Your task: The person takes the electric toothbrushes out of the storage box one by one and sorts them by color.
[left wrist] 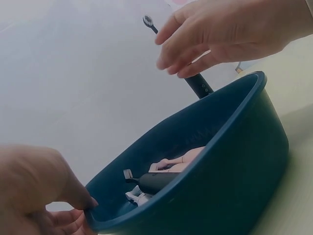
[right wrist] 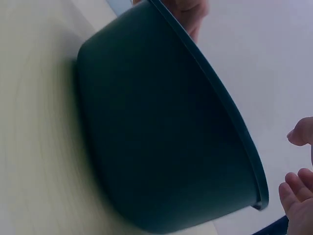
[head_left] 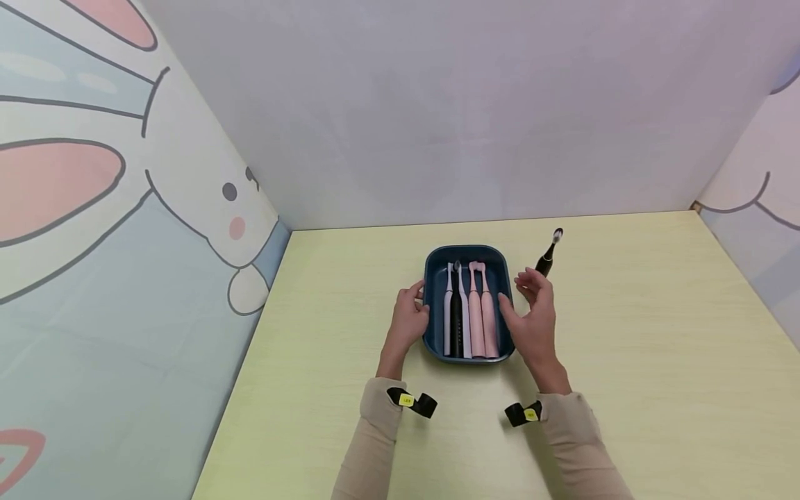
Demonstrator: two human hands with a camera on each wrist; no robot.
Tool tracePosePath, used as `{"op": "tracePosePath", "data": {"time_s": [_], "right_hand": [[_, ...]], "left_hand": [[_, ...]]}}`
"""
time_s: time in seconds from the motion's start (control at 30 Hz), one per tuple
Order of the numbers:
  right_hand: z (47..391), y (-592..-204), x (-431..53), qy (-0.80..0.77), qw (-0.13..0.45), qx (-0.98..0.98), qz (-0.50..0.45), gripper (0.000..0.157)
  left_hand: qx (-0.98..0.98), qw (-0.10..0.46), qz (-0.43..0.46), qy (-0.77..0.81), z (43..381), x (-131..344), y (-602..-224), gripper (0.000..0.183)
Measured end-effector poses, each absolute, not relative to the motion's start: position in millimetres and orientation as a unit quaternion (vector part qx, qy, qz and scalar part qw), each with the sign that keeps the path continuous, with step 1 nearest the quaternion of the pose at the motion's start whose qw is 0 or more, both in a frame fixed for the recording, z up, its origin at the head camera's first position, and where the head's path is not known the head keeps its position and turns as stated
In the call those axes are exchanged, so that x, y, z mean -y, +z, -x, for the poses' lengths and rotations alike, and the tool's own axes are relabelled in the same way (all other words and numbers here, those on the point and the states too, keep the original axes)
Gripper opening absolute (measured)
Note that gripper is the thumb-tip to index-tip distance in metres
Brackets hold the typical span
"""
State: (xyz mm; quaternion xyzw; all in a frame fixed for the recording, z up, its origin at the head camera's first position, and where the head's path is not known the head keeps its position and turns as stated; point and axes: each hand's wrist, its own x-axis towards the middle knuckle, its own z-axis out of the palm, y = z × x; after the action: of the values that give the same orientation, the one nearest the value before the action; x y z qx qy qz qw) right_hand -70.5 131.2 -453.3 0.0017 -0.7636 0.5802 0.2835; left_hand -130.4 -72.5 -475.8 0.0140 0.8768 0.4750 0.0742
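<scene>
A dark blue tray (head_left: 469,251) holds several electric toothbrushes lying side by side, heads toward the back. Among them are a black toothbrush (head_left: 457,326) with a white toothbrush (head_left: 447,326) beside it, and a pair of pink toothbrushes (head_left: 477,326) on the right. My left hand (head_left: 409,321) pinches the tray's left rim, thumb inside and fingers outside in the left wrist view. By the right rim, my right hand (head_left: 534,323) holds nothing, its fingers loosely bent and apart from the tray in the right wrist view. Another black toothbrush (head_left: 545,264) stands upright beyond the right hand, its lower part hidden.
The tray sits on a pale yellow wooden table (head_left: 337,298). A plain whitish wall (head_left: 437,125) rises along the table's back edge. To the left stands a panel with a cartoon rabbit (head_left: 194,187), and a similar panel (head_left: 750,167) is on the right.
</scene>
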Motion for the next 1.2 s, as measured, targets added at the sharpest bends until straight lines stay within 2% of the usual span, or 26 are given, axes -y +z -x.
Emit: {"op": "tracePosePath", "data": {"time_s": [0.1, 0.33, 0.73, 1.2], "right_hand": [[72.8, -453.2, -126.4, 0.58, 0.269, 0.769, -0.01, 0.06], [89.7, -484.2, -127.8, 0.577, 0.233, 0.783, 0.0, 0.063], [95.0, -482.0, -117.8, 0.577, 0.132, 0.806, -0.028, 0.071], [91.2, -482.4, -103.6, 0.555, 0.04, 0.831, 0.01, 0.079]], "left_hand": [[-0.876, 0.075, -0.013, 0.476, 130.2, 72.7, -475.3, 0.052], [-0.877, 0.073, -0.018, 0.474, 130.1, 72.0, -474.4, 0.052], [-0.877, 0.075, -0.017, 0.474, 130.2, 70.6, -473.0, 0.052], [-0.877, 0.078, -0.023, 0.474, 123.3, 73.0, -472.6, 0.051]]}}
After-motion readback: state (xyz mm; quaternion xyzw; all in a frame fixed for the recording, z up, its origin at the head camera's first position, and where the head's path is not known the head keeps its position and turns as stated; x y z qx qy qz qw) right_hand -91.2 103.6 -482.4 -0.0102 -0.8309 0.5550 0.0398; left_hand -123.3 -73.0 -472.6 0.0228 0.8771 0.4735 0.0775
